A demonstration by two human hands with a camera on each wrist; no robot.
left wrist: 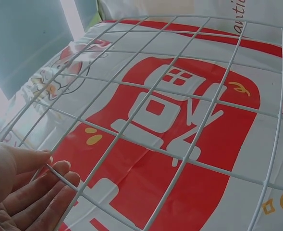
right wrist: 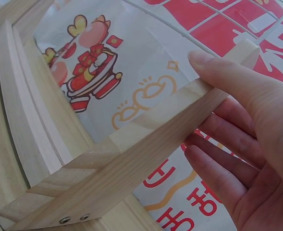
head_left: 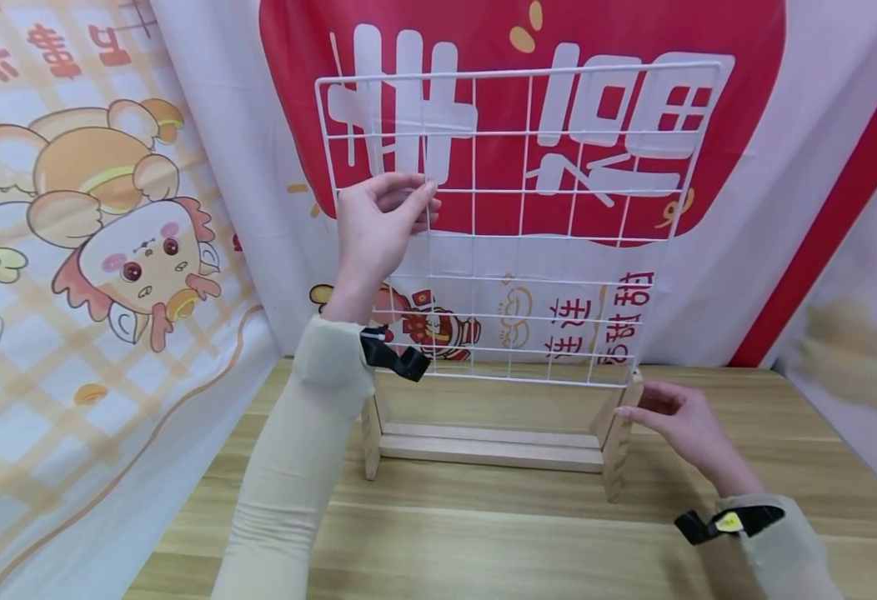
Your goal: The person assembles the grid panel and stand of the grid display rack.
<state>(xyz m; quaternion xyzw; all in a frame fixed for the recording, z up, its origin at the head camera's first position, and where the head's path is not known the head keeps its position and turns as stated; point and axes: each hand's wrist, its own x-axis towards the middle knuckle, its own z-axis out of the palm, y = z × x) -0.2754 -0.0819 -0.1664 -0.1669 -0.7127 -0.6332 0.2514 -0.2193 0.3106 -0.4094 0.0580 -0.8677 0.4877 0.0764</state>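
A white wire grid panel stands upright, its lower edge between the tops of the two uprights of a pale wooden stand. My left hand pinches a wire towards the panel's left side. In the left wrist view the thumb lies on one side of the wire and the fingers on the other. Low on the right, my right hand holds the top of the stand's right upright. Its thumb presses on the front edge, and the other fingers are partly hidden behind the wood.
The stand rests on a wood-grain tabletop. Behind it hangs a white cloth with a large red print, close to the panel. A cartoon-printed cloth borders the left side, and another white cloth the right.
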